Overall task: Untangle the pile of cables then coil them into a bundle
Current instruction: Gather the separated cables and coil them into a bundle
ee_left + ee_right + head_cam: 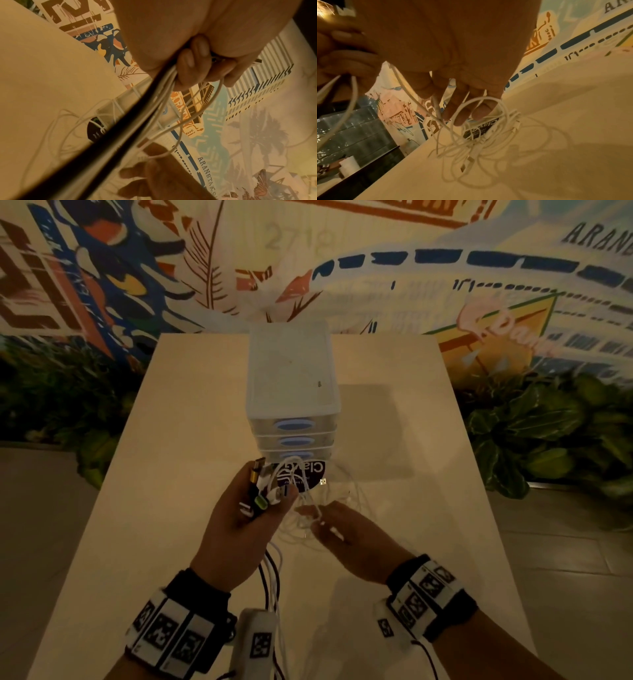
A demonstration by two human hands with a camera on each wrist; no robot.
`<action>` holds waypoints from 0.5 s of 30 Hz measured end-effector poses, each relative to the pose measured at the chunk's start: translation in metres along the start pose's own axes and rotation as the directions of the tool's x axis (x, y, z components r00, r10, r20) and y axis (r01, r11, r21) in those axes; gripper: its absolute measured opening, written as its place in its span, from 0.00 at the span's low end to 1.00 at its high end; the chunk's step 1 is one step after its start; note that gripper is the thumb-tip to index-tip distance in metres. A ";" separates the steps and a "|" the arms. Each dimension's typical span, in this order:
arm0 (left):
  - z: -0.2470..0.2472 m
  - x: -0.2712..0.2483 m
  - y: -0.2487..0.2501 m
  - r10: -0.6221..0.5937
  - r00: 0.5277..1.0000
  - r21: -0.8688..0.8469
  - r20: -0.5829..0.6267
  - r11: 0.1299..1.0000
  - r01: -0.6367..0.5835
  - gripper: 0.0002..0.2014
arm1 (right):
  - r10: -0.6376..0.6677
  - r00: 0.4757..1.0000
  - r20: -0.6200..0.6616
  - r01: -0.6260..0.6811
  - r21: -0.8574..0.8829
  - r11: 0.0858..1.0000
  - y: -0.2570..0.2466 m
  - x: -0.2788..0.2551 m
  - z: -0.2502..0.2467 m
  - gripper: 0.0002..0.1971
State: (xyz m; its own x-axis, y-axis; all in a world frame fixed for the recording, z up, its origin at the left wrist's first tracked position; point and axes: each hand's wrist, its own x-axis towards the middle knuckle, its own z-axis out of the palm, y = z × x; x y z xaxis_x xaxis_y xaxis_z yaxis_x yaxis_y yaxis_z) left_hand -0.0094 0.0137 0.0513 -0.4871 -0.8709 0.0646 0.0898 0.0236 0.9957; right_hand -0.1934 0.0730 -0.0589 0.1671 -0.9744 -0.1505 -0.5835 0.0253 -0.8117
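My left hand (246, 518) is raised above the table and grips a bunch of cable ends (262, 491): a gold plug, a green one and white ones. Black and white cables (270, 573) hang from that fist toward me; in the left wrist view they run past the curled fingers (197, 60). A loose pile of thin white cables (488, 146) lies on the table, with a USB plug (467, 163) at its near edge. My right hand (339, 535) hovers over the pile and pinches one white cable (317, 510) that leads up to the left hand. A white loop (471, 102) hangs around its fingertips.
A small white drawer unit (291, 371) with blue handles stands just behind the pile, a dark round label (310, 474) at its foot. The beige table (164, 474) stretches left and right. Leafy plants (548, 433) and a painted wall lie beyond it.
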 end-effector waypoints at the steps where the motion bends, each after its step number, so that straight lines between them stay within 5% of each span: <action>1: 0.000 0.001 0.002 0.008 1.000 0.006 -0.006 1.000 -0.008 0.33 | -0.007 1.000 0.023 0.007 -0.014 1.000 0.000 0.001 0.004 0.18; 5: 0.000 0.001 0.003 0.025 1.000 0.004 -0.001 1.000 -0.025 0.30 | -0.048 0.998 -0.032 0.044 -0.110 0.993 0.000 0.005 0.004 0.17; 9: -0.007 0.001 0.001 0.011 1.000 -0.030 0.024 0.999 -0.011 0.07 | -0.018 0.985 -0.172 0.016 -0.016 1.000 -0.007 0.009 -0.018 0.17; 12: -0.018 0.002 -0.014 -0.073 0.993 -0.045 0.094 0.996 0.078 0.30 | -0.024 0.975 -0.222 0.031 0.027 0.999 -0.015 0.011 -0.034 0.06; 15: -0.018 0.001 -0.023 -0.116 0.982 -0.053 0.150 0.991 0.125 0.31 | -0.008 0.973 -0.230 0.038 0.124 0.992 -0.024 0.011 -0.048 0.06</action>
State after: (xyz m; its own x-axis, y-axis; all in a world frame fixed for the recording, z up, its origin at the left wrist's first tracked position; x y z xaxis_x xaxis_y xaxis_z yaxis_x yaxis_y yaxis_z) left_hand 0.0034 0.0036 0.0274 -0.6187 -0.7845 -0.0422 0.0741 -0.1117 0.9910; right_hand -0.2153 0.0505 -0.0138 -0.0155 -0.9998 -0.0096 -0.4733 0.0158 -0.8807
